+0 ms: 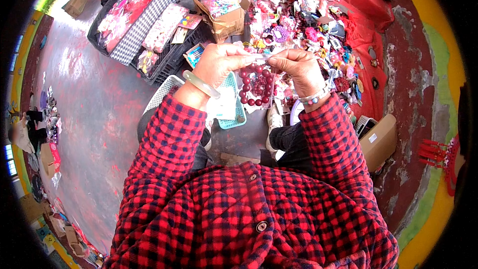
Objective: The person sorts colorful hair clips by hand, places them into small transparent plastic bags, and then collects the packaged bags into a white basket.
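Between my two hands hangs a small clear plastic bag (pixel 269 100) with a dark red bead bracelet (pixel 251 102) showing inside it. The thumb and fingers of my left hand (pixel 219 65) pinch the bag's top edge from the left. My right hand (pixel 300 69) pinches the same edge from the right, thumb against the fingers. Below the bag, a light turquoise plastic basket (pixel 232 123) stands on the floor, with white sheets (pixel 222 100) in it. A pale bangle circles my left wrist, and a beaded bracelet circles the right one.
Small colourful packaged accessories (pixel 308 25) are heaped on a red cloth (pixel 366 45) ahead. A cardboard box (pixel 229 25) of bagged goods and a houndstooth-patterned box (pixel 144 30) stand ahead to the left. Another cardboard box (pixel 381 142) lies to the right, beside the wall.
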{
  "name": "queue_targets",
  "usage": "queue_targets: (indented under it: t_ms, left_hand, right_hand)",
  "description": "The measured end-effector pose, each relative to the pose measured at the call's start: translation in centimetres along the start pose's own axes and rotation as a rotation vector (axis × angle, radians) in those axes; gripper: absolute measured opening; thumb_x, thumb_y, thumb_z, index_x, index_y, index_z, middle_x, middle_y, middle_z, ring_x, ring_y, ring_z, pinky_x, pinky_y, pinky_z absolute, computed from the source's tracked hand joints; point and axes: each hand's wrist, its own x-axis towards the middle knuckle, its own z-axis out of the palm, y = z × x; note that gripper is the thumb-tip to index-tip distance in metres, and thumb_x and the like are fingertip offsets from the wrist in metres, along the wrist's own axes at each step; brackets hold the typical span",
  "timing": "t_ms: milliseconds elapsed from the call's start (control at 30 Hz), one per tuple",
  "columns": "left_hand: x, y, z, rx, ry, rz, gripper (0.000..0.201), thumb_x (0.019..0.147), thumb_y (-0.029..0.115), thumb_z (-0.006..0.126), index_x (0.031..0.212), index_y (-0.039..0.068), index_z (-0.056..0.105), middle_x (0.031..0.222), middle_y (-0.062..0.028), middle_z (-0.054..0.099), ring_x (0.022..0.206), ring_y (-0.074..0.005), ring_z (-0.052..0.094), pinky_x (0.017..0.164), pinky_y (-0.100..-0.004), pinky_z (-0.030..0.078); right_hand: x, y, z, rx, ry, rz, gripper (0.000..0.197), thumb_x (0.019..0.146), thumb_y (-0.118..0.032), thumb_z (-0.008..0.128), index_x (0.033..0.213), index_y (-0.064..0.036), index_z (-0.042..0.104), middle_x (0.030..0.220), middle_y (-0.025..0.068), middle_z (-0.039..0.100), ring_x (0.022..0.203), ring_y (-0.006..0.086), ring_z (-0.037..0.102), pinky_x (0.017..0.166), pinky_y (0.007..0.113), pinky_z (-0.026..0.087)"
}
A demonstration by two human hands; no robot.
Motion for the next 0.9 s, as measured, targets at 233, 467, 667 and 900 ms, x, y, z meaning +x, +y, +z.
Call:
queue_targets:
  t_ms: [233, 467, 667, 900]
  left_hand:
    - [0.2, -0.5, -0.1, -0.009, -0.054, 0.001, 0.017, 0.081, 0.011, 0.061, 0.089, -0.003, 0.063, 0.081, -0.0073, 0.064, 0.074, -0.0116, 0.06, 0.068, -0.0218, 0.046]
    - [0.7, -1.0, -0.2, -0.029, -0.003, -0.021, 0.017, 0.082, 0.011, 0.059, 0.092, -0.002, 0.062, 0.085, -0.008, 0.064, 0.076, -0.0133, 0.062, 0.071, -0.0232, 0.047]
    - [0.4, -0.5, -0.4, -0.062, 0.072, -0.076, 0.016, 0.081, 0.011, 0.06, 0.092, 0.0, 0.062, 0.087, -0.007, 0.064, 0.076, -0.0125, 0.062, 0.067, -0.0225, 0.048]
    - [0.4, -0.5, -0.4, -0.08, 0.044, -0.048, 0.015, 0.082, 0.011, 0.059, 0.092, 0.0, 0.062, 0.086, -0.0075, 0.064, 0.076, -0.0131, 0.062, 0.068, -0.0232, 0.049]
  right_hand:
    - [-0.2, 0.2, 0.5, 0.109, 0.065, -0.023, 0.004, 0.076, -0.005, 0.064, 0.077, -0.0015, 0.064, 0.07, 0.0006, 0.06, 0.064, 0.0074, 0.052, 0.062, 0.019, 0.04]
    - [0.7, 1.9, 0.0, 0.184, 0.071, -0.062, 0.01, 0.083, -0.009, 0.058, 0.084, -0.0006, 0.063, 0.073, 0.002, 0.062, 0.062, 0.0074, 0.053, 0.057, 0.02, 0.041]
    - [0.9, 1.4, -0.2, 0.309, 0.09, -0.016, 0.027, 0.091, -0.021, 0.046, 0.09, 0.001, 0.06, 0.081, 0.006, 0.061, 0.07, 0.0126, 0.054, 0.063, 0.025, 0.042]
    - [0.7, 1.1, -0.2, 0.163, -0.005, 0.024, 0.023, 0.087, -0.02, 0.053, 0.097, -0.0014, 0.062, 0.084, 0.0042, 0.063, 0.076, 0.011, 0.057, 0.069, 0.024, 0.044]
